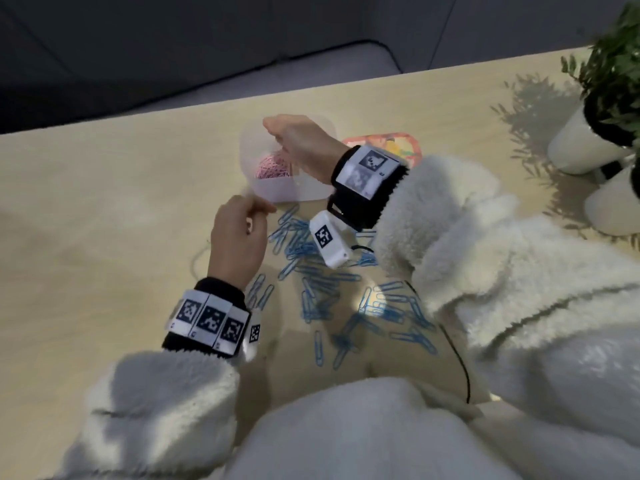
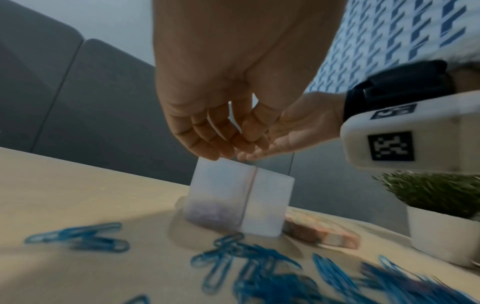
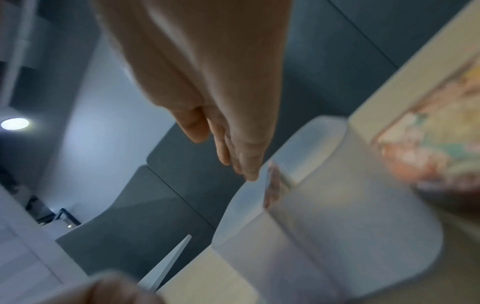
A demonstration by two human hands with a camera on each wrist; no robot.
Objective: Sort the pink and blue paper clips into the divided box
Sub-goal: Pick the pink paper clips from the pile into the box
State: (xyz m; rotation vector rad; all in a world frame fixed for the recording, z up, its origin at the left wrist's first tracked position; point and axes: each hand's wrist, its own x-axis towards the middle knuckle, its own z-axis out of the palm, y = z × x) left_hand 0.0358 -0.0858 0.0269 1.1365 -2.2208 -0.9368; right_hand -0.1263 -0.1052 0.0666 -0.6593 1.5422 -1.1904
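Progress: the pink clips [image 1: 269,167] already lie in a heap in the left compartment of the box [image 1: 313,192]; I see none loose on the table [image 1: 104,237], so that colour looks done.
Left to do: the blue clips [image 1: 311,271] are all scattered on the table just in front of the box, between the two arms; no blue shows inside the box, so I judge that half has barely begun.
Right hand [image 1: 298,143]: hovers over the box, fingers straight and close together, pointing down toward the divider; nothing visible in them.
Left hand [image 1: 239,237]: raised just before the box's near wall, fingers curled inward with the thumb meeting them; whether they pinch a clip I cannot tell.
Head view only: the inside of the box from above, with the pink heap and the spread of blue ones.
Left wrist view only: the box's [image 2: 265,197] side wall with the thin reddish divider line, a faint purplish mass low on its left half, and the right half looking bare.
Right wrist view only: blurred; the fingertips [image 3: 249,170] just above the box rim [image 3: 311,144].
Nearby: a colourful tin [image 1: 398,140] behind the box, potted plant [image 1: 613,64] at far right.
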